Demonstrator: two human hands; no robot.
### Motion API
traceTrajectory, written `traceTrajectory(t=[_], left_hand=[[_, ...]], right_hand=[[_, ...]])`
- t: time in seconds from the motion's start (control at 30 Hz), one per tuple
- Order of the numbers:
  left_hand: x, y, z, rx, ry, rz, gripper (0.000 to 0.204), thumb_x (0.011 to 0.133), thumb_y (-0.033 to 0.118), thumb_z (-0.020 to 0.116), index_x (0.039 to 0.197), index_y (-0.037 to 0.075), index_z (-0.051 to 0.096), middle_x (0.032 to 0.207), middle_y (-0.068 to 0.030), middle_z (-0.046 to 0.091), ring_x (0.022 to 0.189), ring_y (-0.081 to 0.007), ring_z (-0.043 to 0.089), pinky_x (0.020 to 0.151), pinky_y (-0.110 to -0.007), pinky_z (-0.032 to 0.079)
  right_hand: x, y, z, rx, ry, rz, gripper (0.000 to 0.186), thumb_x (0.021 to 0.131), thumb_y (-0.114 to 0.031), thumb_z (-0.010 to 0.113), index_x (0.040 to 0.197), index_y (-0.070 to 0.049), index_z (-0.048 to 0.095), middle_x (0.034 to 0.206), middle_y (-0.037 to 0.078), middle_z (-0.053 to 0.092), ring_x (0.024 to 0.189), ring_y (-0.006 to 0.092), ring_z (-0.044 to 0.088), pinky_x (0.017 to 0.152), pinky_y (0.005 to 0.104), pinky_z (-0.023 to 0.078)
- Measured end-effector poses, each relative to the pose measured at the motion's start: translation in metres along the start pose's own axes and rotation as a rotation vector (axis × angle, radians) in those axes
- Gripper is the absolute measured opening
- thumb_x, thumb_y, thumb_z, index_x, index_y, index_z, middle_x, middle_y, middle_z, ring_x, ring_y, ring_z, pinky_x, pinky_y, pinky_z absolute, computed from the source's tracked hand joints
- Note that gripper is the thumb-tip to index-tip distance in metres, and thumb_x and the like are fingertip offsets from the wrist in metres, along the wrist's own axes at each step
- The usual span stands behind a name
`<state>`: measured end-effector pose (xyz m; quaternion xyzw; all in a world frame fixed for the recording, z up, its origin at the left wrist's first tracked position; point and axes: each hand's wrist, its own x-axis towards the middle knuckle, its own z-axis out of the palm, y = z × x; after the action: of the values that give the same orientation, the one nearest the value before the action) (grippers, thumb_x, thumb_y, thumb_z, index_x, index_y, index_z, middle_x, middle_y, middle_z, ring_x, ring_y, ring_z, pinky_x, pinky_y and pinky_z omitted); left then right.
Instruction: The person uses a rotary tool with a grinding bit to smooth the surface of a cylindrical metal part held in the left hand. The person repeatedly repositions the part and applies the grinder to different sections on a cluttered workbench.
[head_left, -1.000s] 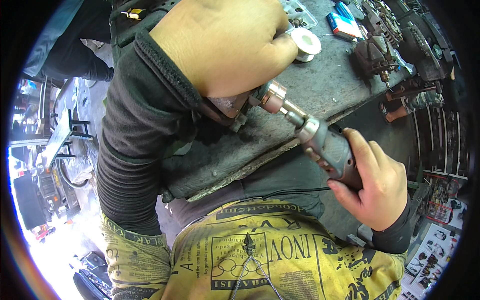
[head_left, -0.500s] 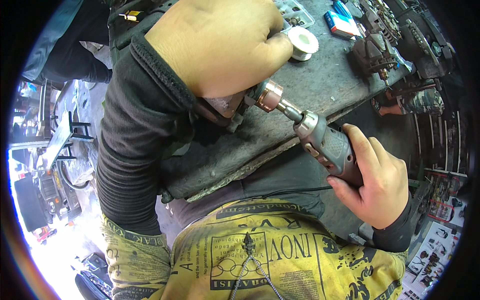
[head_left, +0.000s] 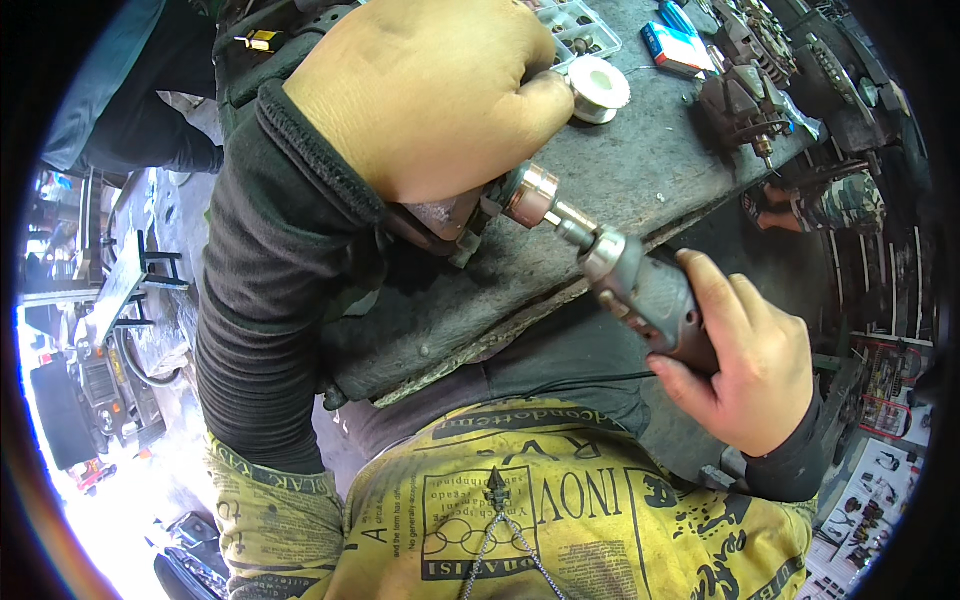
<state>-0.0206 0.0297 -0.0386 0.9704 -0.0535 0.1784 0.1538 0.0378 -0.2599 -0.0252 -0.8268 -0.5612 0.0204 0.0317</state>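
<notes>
My left hand [head_left: 420, 95], fingers curled and mostly hidden, grips over a dark metal part [head_left: 440, 225] on the bench edge; a banded copper cylinder [head_left: 530, 195] protrudes from it. My right hand [head_left: 745, 360] holds a grey corded power tool [head_left: 640, 295] with a silver collar, its shaft meeting the cylinder. Beside my left thumb sits a white spool [head_left: 598, 88] of wire. Behind that is a clear compartment box [head_left: 580, 35] of small parts.
The dark workbench [head_left: 660, 160] holds a red, white and blue box [head_left: 675, 48] and greasy machine assemblies [head_left: 750, 110]. Another person's leg [head_left: 180, 130] is at upper left, a camouflage-clad leg [head_left: 835, 205] at right. A stool [head_left: 125, 275] stands left, a parts sheet [head_left: 870, 500] lower right.
My hands, the metal part and the tool have shifted slightly left in the picture, along with the bench items. My grip on the tool looks the same.
</notes>
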Motion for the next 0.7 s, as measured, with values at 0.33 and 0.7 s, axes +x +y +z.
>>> traceTrajectory(t=[0.33, 0.7], left_hand=[[-0.0019, -0.0047, 0.0032, 0.014, -0.009, -0.019, 0.030, 0.093, 0.027, 0.062, 0.096, -0.001, 0.074, 0.084, -0.0222, 0.070, 0.083, -0.0410, 0.067, 0.075, -0.048, 0.052], [-0.0024, -0.0036, 0.0020, 0.033, 0.000, -0.002, 0.031, 0.092, 0.026, 0.062, 0.097, -0.002, 0.073, 0.085, -0.0229, 0.069, 0.084, -0.0414, 0.066, 0.075, -0.047, 0.051]], right_hand=[[0.0012, 0.0005, 0.0000, -0.005, 0.041, 0.019, 0.071, 0.072, -0.029, 0.086, 0.134, -0.005, 0.060, 0.079, 0.009, 0.054, 0.062, 0.0268, 0.063, 0.054, 0.0392, 0.051], [0.0014, 0.0032, 0.0023, 0.025, 0.062, 0.043, 0.072, 0.072, -0.027, 0.087, 0.134, -0.004, 0.060, 0.079, 0.009, 0.055, 0.064, 0.0275, 0.064, 0.055, 0.0395, 0.051]])
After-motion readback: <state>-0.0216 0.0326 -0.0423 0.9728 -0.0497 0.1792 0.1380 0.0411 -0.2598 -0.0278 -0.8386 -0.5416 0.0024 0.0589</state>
